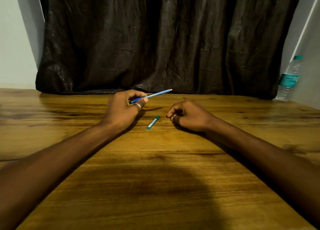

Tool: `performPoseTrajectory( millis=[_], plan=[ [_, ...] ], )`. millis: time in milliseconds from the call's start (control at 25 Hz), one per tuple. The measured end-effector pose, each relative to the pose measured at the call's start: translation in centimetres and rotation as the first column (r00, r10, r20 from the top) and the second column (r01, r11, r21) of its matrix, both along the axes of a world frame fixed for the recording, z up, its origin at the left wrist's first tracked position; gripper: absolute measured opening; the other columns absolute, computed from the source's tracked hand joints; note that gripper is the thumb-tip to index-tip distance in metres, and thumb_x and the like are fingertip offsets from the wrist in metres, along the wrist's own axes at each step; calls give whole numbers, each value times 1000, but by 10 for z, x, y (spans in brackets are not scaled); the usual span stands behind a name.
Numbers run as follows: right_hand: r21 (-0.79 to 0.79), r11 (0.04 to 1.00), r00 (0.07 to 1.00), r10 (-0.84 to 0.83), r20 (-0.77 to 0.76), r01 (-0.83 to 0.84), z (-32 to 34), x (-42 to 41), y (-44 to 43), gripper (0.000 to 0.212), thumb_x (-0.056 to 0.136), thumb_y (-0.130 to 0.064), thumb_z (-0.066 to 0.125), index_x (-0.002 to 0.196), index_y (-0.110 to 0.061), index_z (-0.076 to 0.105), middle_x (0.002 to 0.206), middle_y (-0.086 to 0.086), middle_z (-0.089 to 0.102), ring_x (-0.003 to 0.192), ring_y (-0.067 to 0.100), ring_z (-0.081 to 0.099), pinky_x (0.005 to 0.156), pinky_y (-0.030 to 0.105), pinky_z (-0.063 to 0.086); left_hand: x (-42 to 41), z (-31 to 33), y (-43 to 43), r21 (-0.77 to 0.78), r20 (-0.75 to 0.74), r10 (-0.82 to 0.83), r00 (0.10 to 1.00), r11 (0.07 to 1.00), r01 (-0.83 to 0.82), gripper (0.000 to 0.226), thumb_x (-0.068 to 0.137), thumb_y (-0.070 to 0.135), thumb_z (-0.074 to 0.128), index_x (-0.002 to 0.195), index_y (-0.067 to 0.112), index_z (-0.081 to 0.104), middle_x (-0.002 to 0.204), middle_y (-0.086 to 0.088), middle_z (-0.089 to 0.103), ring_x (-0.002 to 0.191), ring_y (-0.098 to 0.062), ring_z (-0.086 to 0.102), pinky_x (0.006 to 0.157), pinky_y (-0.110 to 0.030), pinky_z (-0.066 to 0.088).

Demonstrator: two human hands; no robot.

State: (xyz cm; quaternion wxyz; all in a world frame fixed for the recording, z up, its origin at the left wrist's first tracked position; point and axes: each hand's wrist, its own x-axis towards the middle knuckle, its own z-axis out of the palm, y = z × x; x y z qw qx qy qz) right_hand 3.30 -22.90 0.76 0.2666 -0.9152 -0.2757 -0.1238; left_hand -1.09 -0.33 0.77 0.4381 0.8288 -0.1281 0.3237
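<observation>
Head view: the left hand (123,107) pinches the blue mechanical pencil (152,95) by its dark grip end, and the barrel slants up and right above the wooden table (155,160). The right hand (188,115) rests curled, fingertips drawn to the thumb (whether they pinch a lead cannot be told). The teal lead case (153,123) lies flat between the hands. Any lead fed off-axis would likely snap, and a sliding wrist could knock the case away.

Blue pen (152,95) slants rightward in the left hand (121,109); slim teal tube (153,123) lies flat nearby.
</observation>
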Motion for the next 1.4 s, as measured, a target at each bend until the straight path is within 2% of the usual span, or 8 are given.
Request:
performPoseTrajectory(
  millis=[160, 320, 440, 600, 960, 1240, 1320, 1400],
  plan=[
    [2, 999, 999, -35, -9, 35, -2, 3, -2, 21, 80, -13, 69, 97, -23, 74, 75, -13, 71, 67, -9, 63, 61, 14, 47, 0, 0, 1, 6, -2, -9, 1000, 1000, 9, 20, 93, 21, 70, 113, 22, 74, 91, 23, 63, 92, 6, 60, 75, -12, 44],
    [464, 876, 968, -11, -250, 129, 3, 0, -6, 5, 82, -13, 73, 85, -16, 75, 76, 6, 75, 72, 17, 71, 61, 32, 55, 2, -1, 3, 20, -2, -6, 1000, 1000, 6, 20, 92, 23, 70, 112, 25, 74, 93, 21, 66, 89, 9, 58, 73, -10, 42],
    [516, 847, 991, -97, -91, 130, 13, 2, -9, 13, 88, -11, 71, 80, -19, 76, 77, -6, 74, 77, 1, 68, 70, 16, 52, 5, -3, 2, 33, -5, -16, 1000, 999, 16, 19, 91, 23, 71, 110, 24, 75, 98, 12, 69, 92, 5, 60, 77, -12, 42],
    [614, 787, 996, -8, -84, 58, 19, -8, -3, 17, 91, -4, 68, 89, -20, 74, 83, -9, 71, 70, -13, 62, 60, 3, 44, 9, -5, 3, 57, -21, -35, 999, 998, 36, 19, 91, 23, 72, 109, 28, 74, 95, 20, 66, 95, 7, 59, 77, -12, 41],
    [557, 826, 992, -21, -127, 88, 21, -13, -4, 11, 95, -8, 64, 101, -12, 73, 93, -2, 71, 75, -6, 61, 59, 3, 42, 12, -7, 5, 66, -47, -65, 997, 996, 68, 19, 92, 24, 71, 110, 31, 72, 96, 26, 64, 95, 10, 58, 76, -9, 38],
    [604, 791, 993, -36, -114, 98, 22, -6, -7, 14, 96, -15, 64, 90, -25, 71, 87, -5, 70, 84, 5, 62, 66, 15, 47, 10, -6, 4, 50, -56, -62, 996, 997, 65, 18, 92, 23, 70, 109, 27, 73, 94, 24, 63, 94, 6, 59, 76, -10, 40],
    [491, 866, 995, -97, -23, 95, 24, -4, -15, 13, 96, -15, 65, 89, -25, 71, 85, -8, 70, 80, 4, 63, 69, 19, 47, 10, -5, 5, 34, -45, -43, 998, 998, 45, 17, 92, 22, 70, 108, 27, 73, 92, 25, 63, 92, 8, 59, 76, -9, 40],
    [240, 967, 995, -90, 30, 80, 24, -7, -21, 12, 93, -18, 66, 86, -25, 72, 82, -8, 73, 76, 2, 67, 67, 22, 53, 8, -5, 3, 40, -43, -34, 998, 999, 35, 18, 92, 22, 70, 110, 26, 73, 92, 23, 63, 92, 8, 58, 77, -10, 41]
  ],
)
